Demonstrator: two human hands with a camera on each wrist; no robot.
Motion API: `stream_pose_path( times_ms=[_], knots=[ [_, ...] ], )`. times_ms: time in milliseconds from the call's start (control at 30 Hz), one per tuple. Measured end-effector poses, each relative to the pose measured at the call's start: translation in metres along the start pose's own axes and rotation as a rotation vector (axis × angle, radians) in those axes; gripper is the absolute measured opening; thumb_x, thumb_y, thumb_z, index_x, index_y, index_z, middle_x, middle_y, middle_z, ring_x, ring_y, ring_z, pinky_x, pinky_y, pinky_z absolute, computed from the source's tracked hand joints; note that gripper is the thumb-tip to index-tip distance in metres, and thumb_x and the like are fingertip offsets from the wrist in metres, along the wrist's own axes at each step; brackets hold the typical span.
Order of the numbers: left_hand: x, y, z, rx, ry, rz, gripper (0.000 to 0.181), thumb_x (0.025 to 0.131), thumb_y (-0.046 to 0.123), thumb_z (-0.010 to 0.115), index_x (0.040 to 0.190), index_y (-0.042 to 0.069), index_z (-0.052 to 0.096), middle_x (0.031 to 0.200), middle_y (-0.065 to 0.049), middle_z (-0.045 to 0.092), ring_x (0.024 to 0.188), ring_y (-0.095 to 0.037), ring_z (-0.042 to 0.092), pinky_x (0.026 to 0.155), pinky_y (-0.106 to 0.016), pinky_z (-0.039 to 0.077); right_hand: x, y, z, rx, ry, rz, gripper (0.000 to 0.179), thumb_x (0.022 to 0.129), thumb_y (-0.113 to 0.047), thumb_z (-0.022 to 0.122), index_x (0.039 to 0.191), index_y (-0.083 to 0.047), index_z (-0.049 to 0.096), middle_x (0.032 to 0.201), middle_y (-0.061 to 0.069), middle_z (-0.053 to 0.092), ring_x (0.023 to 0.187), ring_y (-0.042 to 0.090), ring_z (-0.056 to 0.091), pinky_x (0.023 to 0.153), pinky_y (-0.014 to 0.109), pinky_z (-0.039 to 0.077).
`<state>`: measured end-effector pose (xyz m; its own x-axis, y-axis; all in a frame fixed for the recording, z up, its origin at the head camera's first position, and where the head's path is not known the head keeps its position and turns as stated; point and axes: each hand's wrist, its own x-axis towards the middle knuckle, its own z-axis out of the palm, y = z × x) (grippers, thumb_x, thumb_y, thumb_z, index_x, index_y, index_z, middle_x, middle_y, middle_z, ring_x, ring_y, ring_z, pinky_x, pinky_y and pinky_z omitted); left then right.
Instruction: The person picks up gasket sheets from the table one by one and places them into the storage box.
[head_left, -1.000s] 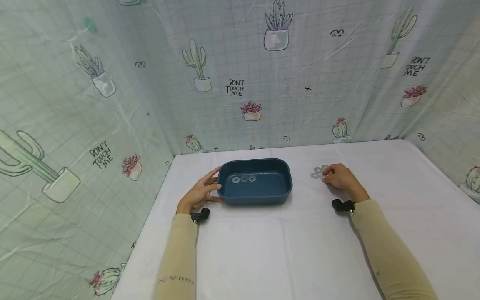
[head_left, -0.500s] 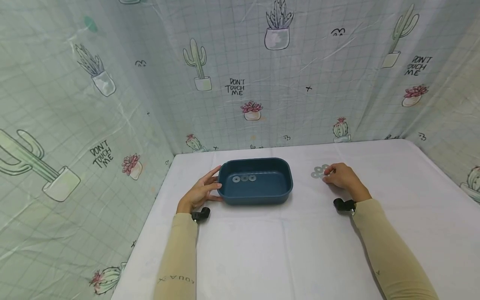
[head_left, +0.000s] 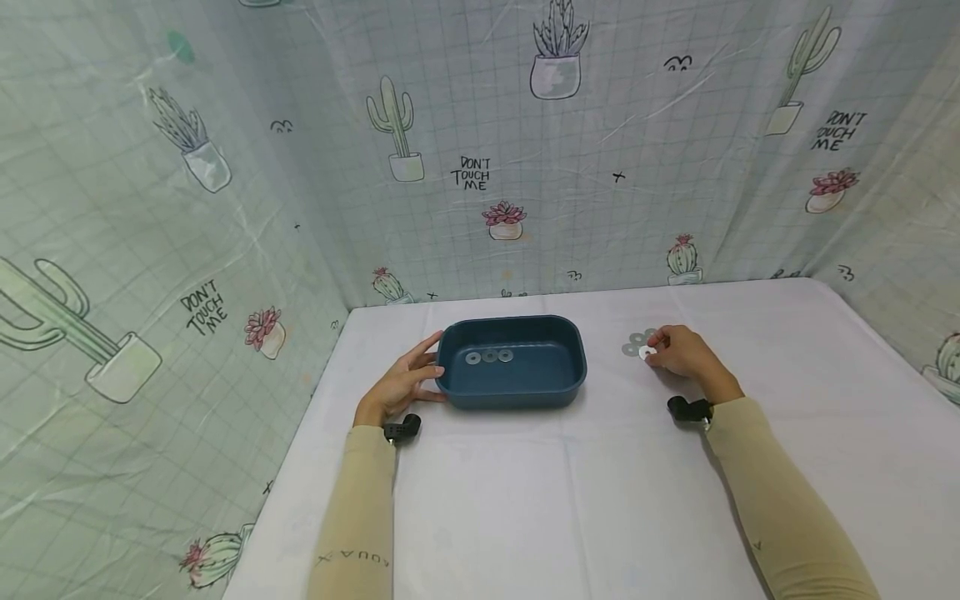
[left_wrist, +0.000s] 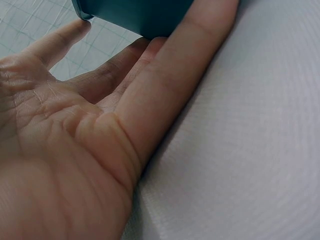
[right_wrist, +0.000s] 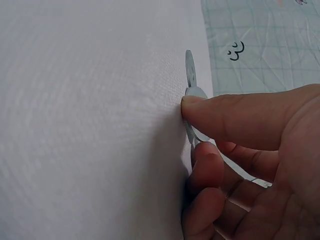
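Observation:
My left hand [head_left: 401, 385] spreads around the left end of a blue rectangular box [head_left: 511, 402]; in the left wrist view its nearly straight fingers [left_wrist: 165, 75] touch the box [left_wrist: 145, 15]. On the box's floor lie 3 flat grey washers [head_left: 490, 356] in a row. To the right of the box, my right hand [head_left: 684, 354] pinches a shiny washer [head_left: 647, 353] between thumb and finger, low over the table. The right wrist view shows this washer [right_wrist: 199, 92] tilted under the thumb. Several more washers [head_left: 632, 349] lie beside the fingertips, partly hidden by the hand.
A white cloth [head_left: 487, 500] covers the table. Behind and at the sides hangs a pale green curtain [head_left: 300, 192] printed with cacti. Each wrist wears a black camera, one on the left [head_left: 402, 428] and one on the right [head_left: 688, 410].
The washer at my right fingertips now shows bright and tilted, where it looked grey and flat before. My left hand and the box have stayed put.

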<state>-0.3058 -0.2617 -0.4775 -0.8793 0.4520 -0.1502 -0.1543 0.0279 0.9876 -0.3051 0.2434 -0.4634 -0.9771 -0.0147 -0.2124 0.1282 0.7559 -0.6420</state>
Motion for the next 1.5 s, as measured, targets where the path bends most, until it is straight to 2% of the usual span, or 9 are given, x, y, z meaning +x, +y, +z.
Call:
stream_pose_path(
  times_ms=[233,433,767,1033,1300,1500],
  knots=[
    [0.0,-0.001,-0.001,-0.013,-0.007,0.005,0.076,0.101,0.004,0.058,0.162,0.037,0.028,0.167,-0.018,0.022,0.146,-0.048,0.038,0.092,-0.061,0.058,-0.002,-0.001,-0.002,-0.005,0.002,-0.041,0.031,0.093,-0.012,0.071,0.117,-0.001,0.056,0.098,0.014,0.053,0.093,0.029,0.051,0.075,0.035,0.041],
    [0.002,-0.003,-0.003,-0.01,-0.009,0.002,0.076,0.101,0.003,0.058,0.162,0.038,0.028,0.168,-0.017,0.021,0.144,-0.047,0.041,0.092,-0.059,0.058,-0.002,0.002,-0.006,-0.002,-0.001,-0.084,0.029,0.093,-0.014,0.072,0.116,-0.002,0.059,0.092,0.01,0.059,0.083,0.023,0.055,0.068,0.03,0.044],
    [0.001,-0.001,-0.002,-0.018,0.0,0.002,0.076,0.1,0.004,0.06,0.161,0.038,0.03,0.169,-0.016,0.019,0.146,-0.047,0.039,0.091,-0.059,0.058,0.001,0.009,-0.011,0.086,0.013,-0.067,0.032,0.096,-0.013,0.068,0.126,-0.004,0.065,0.094,0.008,0.067,0.081,0.021,0.06,0.07,0.028,0.05],
    [-0.001,-0.001,0.001,-0.014,0.011,-0.008,0.076,0.101,0.003,0.059,0.162,0.037,0.029,0.167,-0.018,0.022,0.144,-0.048,0.04,0.092,-0.062,0.057,-0.004,0.0,-0.011,0.266,0.052,-0.06,0.04,0.1,-0.019,0.067,0.137,-0.007,0.061,0.102,0.009,0.07,0.086,0.021,0.059,0.074,0.027,0.053],
    [0.0,-0.002,-0.001,-0.008,0.013,-0.009,0.076,0.101,0.003,0.059,0.161,0.039,0.029,0.167,-0.017,0.022,0.144,-0.048,0.041,0.093,-0.062,0.057,-0.006,-0.011,-0.012,0.443,0.079,-0.11,0.043,0.1,-0.024,0.068,0.138,-0.008,0.06,0.091,-0.007,0.071,0.079,0.009,0.06,0.077,0.025,0.058],
    [0.001,-0.002,0.0,-0.007,0.017,-0.007,0.076,0.101,0.004,0.06,0.161,0.039,0.03,0.167,-0.017,0.023,0.144,-0.048,0.041,0.092,-0.062,0.057,-0.01,-0.02,-0.01,0.538,0.104,-0.139,0.041,0.101,-0.022,0.066,0.139,-0.007,0.059,0.088,-0.019,0.072,0.083,0.009,0.066,0.078,0.023,0.059]
  ],
)
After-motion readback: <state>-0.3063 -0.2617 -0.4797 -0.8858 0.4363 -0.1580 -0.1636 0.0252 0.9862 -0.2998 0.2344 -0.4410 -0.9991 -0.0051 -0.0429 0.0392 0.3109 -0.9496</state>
